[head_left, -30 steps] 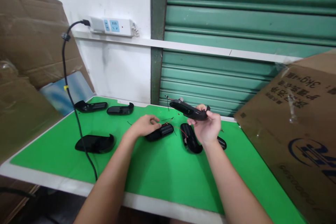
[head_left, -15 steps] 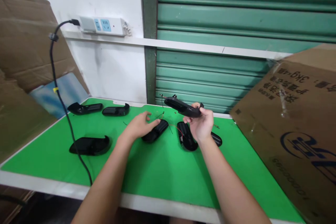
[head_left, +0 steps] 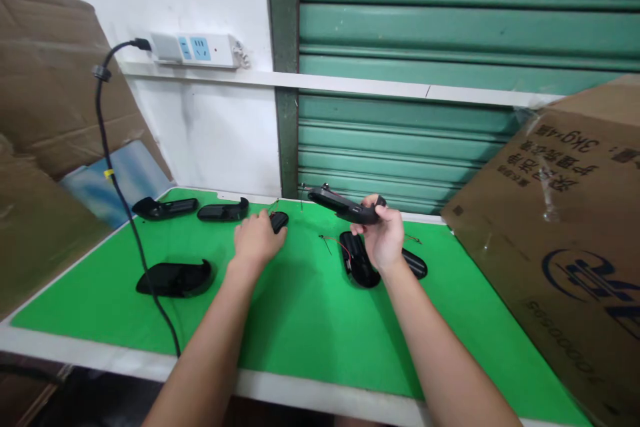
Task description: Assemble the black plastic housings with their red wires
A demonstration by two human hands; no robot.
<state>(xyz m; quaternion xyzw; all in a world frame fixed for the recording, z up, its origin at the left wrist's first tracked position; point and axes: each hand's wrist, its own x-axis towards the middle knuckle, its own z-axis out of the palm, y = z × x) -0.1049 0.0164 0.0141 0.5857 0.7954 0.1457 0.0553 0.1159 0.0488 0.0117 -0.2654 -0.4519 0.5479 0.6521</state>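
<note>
1. Right hand: thumb and fingers pinch the hooked end of the held shell, which is raised above the worktop.
2. Long axis of the held shell: runs leftward from these fingers, its free end rising slightly; thin wires show there.
3. Left hand: fingers curl over a second shell, whose end protrudes to their right. The back of the hand hides the contact, so firmness of hold cannot be told.
4. Nearer hand: the right alone touches the held shell; the left fingers are apart from it, lower and to its left.
5. Below the right fingers: a third shell lies on the worktop; a fourth shell is partly hidden by the wrist.
6. Left of the left fingers: three further shells, well apart.
</note>
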